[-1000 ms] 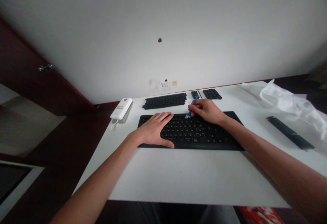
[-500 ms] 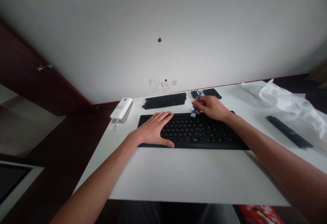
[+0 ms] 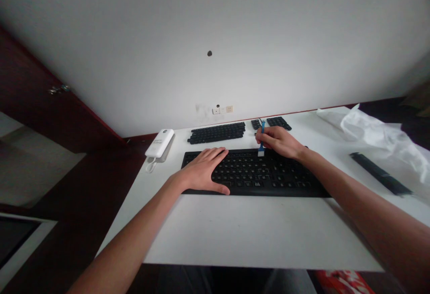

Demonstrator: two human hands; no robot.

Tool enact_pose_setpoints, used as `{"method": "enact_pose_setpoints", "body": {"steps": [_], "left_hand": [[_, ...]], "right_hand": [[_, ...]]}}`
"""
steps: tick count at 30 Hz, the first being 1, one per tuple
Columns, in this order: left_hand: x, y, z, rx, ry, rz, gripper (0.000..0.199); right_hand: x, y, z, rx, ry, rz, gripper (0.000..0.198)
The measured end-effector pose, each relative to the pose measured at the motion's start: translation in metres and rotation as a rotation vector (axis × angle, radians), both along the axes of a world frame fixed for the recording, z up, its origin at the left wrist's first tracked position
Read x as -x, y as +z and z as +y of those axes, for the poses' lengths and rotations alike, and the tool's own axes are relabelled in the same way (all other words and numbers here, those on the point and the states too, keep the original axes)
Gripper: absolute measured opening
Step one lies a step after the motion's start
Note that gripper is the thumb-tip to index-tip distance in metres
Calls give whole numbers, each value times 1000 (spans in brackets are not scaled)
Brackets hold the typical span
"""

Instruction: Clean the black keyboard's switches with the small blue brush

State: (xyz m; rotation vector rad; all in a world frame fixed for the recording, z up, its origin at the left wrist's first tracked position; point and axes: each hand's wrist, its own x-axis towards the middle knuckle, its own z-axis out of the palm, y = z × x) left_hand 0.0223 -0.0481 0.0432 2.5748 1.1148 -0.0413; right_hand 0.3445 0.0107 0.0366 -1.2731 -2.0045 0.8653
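Observation:
A black keyboard (image 3: 248, 190) with its keycaps off lies on the white table (image 3: 248, 231). My left hand (image 3: 204, 168) rests flat over its left part, thumb and fingers spread. Pinched in my right hand (image 3: 277, 141) is a small blue brush (image 3: 261, 144), held nearly upright. Its pale bristles meet the top rows of the keyboard, right of the middle. Behind the keyboard, loose black keycaps (image 3: 217, 133) are laid out in rows. A number-pad group of keycaps (image 3: 278, 122) sits farther right, partly behind my right hand.
A white power bank (image 3: 160, 142) with a short cable stands at the table's left. On the right lie a long dark strip (image 3: 379, 173) and a crumpled white plastic bag (image 3: 372, 128). The wall with sockets (image 3: 222, 110) rises behind the table.
My right hand has moved the brush slightly right and toward me along the keyboard, and the brush stands more upright. My left hand has stayed in place.

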Motion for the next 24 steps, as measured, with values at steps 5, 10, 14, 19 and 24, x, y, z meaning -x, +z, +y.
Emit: {"method": "enact_pose_setpoints", "body": {"steps": [5,10,14,19,24], "left_hand": [[1,-2,0,-8,-15,-3,133],[1,0,-1,4,-2,6,133],[0,0,-1,-6,-5,4,133],[0,-1,0,-19,-13,-9,131],[0,-1,0,-20,-19,-11,130]], "right_hand": [[-4,2,1,16,-21,21,40],[-3,2,-1,20,18,37,57],[0,3,-3,-45,38,10,69],[1,3,-4,-3,30,-32,68],[2,4,-6,-48,16,-49,66]]}}
